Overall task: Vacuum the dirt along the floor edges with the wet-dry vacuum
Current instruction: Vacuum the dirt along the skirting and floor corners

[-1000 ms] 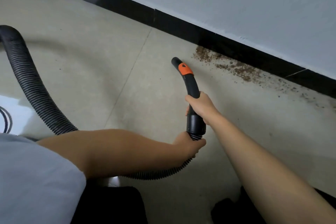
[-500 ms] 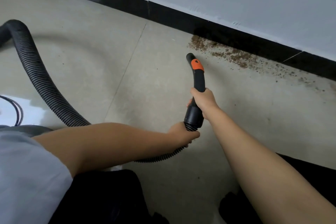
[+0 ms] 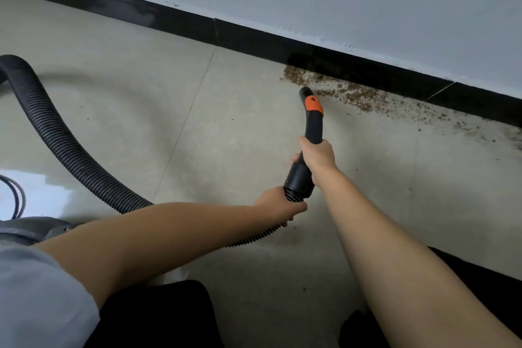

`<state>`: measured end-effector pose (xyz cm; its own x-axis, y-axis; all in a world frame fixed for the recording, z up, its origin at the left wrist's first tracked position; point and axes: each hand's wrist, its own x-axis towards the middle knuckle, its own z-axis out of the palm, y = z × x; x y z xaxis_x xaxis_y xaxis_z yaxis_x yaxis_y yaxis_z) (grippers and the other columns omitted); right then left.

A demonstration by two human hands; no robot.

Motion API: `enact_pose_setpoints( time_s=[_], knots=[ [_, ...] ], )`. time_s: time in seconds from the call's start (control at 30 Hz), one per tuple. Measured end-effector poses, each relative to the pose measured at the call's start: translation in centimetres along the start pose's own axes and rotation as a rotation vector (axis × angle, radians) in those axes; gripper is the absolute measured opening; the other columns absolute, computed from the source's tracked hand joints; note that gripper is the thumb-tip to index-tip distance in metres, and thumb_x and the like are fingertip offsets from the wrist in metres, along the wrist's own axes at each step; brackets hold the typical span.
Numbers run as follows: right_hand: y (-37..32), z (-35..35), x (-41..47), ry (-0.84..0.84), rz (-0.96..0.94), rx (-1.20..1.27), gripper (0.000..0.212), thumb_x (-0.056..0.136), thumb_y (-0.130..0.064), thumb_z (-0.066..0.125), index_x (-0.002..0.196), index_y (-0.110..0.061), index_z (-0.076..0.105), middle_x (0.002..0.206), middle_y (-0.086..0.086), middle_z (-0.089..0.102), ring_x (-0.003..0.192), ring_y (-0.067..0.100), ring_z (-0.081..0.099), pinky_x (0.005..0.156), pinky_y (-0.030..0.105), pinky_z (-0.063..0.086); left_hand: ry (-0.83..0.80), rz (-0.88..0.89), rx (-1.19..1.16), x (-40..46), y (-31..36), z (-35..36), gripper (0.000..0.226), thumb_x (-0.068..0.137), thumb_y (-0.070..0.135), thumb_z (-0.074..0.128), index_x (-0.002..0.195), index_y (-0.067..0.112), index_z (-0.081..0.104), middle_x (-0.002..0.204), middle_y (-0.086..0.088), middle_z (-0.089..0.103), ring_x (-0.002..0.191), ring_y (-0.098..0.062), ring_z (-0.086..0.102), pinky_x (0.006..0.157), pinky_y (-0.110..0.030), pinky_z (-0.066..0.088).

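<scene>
A black vacuum nozzle handle [image 3: 313, 124] with an orange slider points at the wall. My right hand [image 3: 317, 157] grips the handle at its middle. My left hand [image 3: 278, 203] grips the ribbed black hose [image 3: 65, 144] just behind the handle's collar. The nozzle's open tip sits at the near edge of a strip of brown dirt [image 3: 353, 96] that lies on the floor along the black baseboard [image 3: 254, 37] and thins out to the right.
The hose loops away to the left over beige floor tiles [image 3: 141, 99]. A grey vacuum body [image 3: 31, 230] and a black cable [image 3: 17, 198] lie at the lower left. My dark-clothed legs fill the bottom edge.
Both hands have pushed the nozzle forward and to the right, from a short way off the dirt to its near edge by the baseboard.
</scene>
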<state>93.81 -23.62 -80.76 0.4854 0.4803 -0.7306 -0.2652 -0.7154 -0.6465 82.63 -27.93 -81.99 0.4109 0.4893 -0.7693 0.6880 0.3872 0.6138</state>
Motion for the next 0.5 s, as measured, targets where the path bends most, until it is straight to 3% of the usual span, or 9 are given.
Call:
enact_pose_setpoints(
  time_s=[0.1, 0.27, 0.5],
  knots=[
    [-0.3, -1.3, 0.7, 0.051, 0.007, 0.017, 0.013, 0.089, -0.013, 0.053, 0.097, -0.010, 0.043, 0.064, 0.007, 0.052, 0.049, 0.019, 0.050, 0.049, 0.026, 0.047, -0.015, 0.016, 0.002, 0.5, 0.9, 0.6, 0.014, 0.081, 0.023, 0.059, 0.092, 0.018, 0.051, 0.068, 0.001, 0.057, 0.054, -0.014, 0.055, 0.061, -0.025, 0.047],
    [-1.3, -1.8, 2.0, 0.071, 0.003, 0.023, 0.016, 0.087, -0.013, 0.053, 0.099, -0.009, 0.044, 0.063, 0.007, 0.052, 0.050, 0.020, 0.050, 0.056, 0.031, 0.050, -0.013, 0.038, -0.027, 1.6, 2.0, 0.7, 0.010, 0.081, 0.023, 0.059, 0.080, 0.025, 0.049, 0.068, 0.002, 0.057, 0.054, -0.014, 0.054, 0.060, -0.024, 0.047],
    [-3.0, -2.4, 3.0, 0.036, 0.007, 0.000, 0.015, 0.090, -0.012, 0.052, 0.101, -0.009, 0.043, 0.065, 0.008, 0.051, 0.051, 0.020, 0.051, 0.049, 0.026, 0.048, -0.010, 0.041, -0.094, 3.1, 3.3, 0.9, 0.010, 0.080, 0.023, 0.059, 0.087, 0.022, 0.052, 0.068, 0.001, 0.057, 0.054, -0.014, 0.054, 0.059, -0.024, 0.046]
  ],
)
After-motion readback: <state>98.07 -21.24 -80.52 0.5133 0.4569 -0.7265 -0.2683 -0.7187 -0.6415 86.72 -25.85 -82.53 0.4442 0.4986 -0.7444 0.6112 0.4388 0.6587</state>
